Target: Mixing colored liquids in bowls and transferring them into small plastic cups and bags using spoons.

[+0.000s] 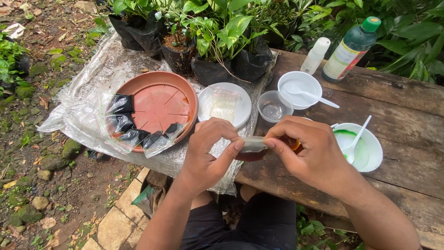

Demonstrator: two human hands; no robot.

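Pouch (252, 145) — small clear plastic bag, pinched at both ends between left hand (209, 155) fingertips and right hand (309, 155) fingertips, above table edge. Dark fill sags below fingers; loose pinch likely lets it slip or spill. Beyond knuckles: clear cup (274, 106), green-liquid bowl (365, 147) — an elbow nudge could tip them.

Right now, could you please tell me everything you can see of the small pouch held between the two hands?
The small pouch looks like thin clear plastic, greyish on top with dark reddish-brown contents below. It lies roughly level above the wooden bench's near edge, pinched by the left hand at one end and the right hand at the other. Fingers hide its ends; I cannot tell whether it is sealed.
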